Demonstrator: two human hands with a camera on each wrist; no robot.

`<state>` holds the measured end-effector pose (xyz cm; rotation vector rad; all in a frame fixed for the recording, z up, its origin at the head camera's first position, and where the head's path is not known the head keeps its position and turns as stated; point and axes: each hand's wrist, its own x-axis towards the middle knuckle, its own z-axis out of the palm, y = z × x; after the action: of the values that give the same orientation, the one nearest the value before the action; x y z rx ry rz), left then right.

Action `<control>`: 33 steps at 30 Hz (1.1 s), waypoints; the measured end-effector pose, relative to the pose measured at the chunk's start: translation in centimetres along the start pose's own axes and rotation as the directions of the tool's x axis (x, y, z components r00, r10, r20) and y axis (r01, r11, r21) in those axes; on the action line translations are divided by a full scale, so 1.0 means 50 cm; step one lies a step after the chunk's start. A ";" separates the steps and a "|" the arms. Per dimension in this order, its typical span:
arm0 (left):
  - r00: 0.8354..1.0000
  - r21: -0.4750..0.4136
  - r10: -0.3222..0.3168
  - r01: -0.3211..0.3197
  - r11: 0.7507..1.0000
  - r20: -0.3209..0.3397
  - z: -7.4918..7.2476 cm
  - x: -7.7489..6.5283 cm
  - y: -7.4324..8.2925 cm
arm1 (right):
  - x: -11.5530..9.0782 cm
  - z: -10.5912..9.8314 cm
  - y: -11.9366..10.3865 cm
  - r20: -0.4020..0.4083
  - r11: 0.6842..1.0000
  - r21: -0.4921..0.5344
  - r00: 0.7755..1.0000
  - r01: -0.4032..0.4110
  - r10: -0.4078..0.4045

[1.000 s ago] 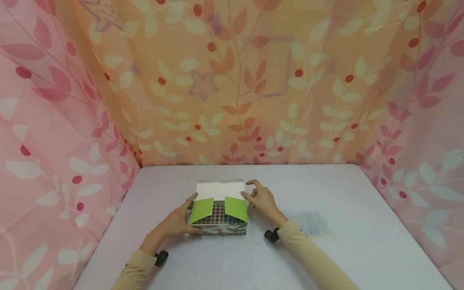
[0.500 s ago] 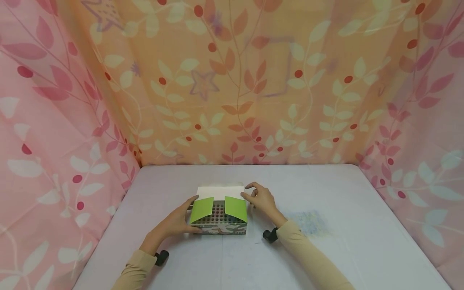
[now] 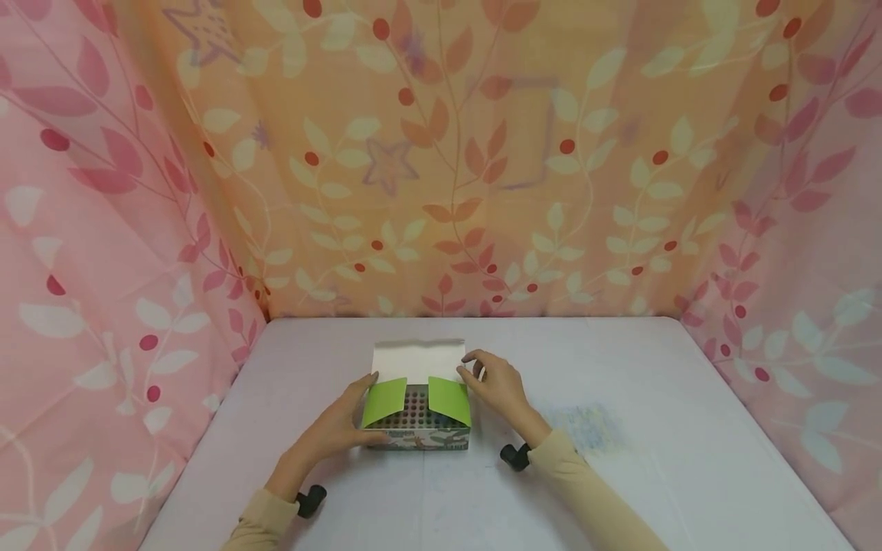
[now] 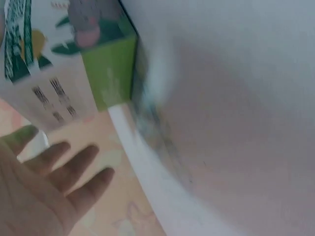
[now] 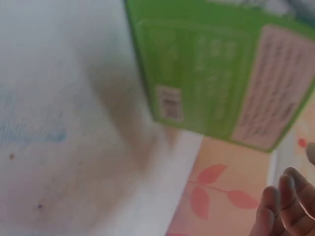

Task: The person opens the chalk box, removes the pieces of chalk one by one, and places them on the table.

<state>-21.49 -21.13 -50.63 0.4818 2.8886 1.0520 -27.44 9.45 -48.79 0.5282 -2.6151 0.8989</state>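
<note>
A patterned cardboard box (image 3: 427, 440) with green end flaps (image 3: 451, 399) stands on the table in the head view. Its white inner lid (image 3: 418, 361) is raised at the back, and rows of small dark-tipped items (image 3: 416, 405) show inside. My left hand (image 3: 338, 422) holds the box's left end, thumb along the front and index fingertip at the lid's left corner. The left wrist view shows the other fingers (image 4: 81, 164) spread past the box's end. My right hand (image 3: 499, 383) pinches at the lid's right edge with thumb and index, the other fingers curled.
A pale table (image 3: 654, 474) lies below, with a faint blue-yellow smudge (image 3: 586, 428) right of my right hand. Floral curtains (image 3: 441, 191) enclose the back and sides. Black wrist cameras (image 3: 515, 457) hang by the sleeves.
The lid dipped forward half a second ago and now stands higher again. My right hand has shifted slightly left against the lid's edge. My left hand stays at the box's left end.
</note>
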 end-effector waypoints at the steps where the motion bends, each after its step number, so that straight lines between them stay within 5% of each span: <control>1: 1.000 0.024 0.007 -0.006 1.000 -0.017 0.002 -0.001 0.004 | -0.004 -0.002 -0.005 -0.007 1.000 0.003 1.000 0.019 -0.019; 14: 0.979 0.136 0.001 0.027 0.990 -0.203 0.018 -0.014 0.042 | -0.078 -0.023 -0.087 0.217 0.982 -0.115 0.968 0.151 -0.123; 23: 0.953 0.189 0.020 0.039 0.981 -0.303 0.024 -0.013 0.047 | -0.092 -0.007 -0.089 0.142 0.966 -0.172 0.975 0.192 -0.169; 27: 0.939 0.158 0.032 0.025 0.987 -0.343 0.021 -0.017 0.050 | -0.095 -0.010 -0.086 0.080 0.981 -0.105 0.984 0.165 -0.157; 33: 0.932 0.021 -0.024 0.034 0.999 -0.361 0.014 -0.026 0.046 | -0.102 -0.016 -0.070 0.031 0.986 0.146 0.996 0.074 -0.080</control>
<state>-19.52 -19.39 -49.82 0.2675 3.2167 1.2140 -21.26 8.59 -48.48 0.6843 -2.5547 1.0691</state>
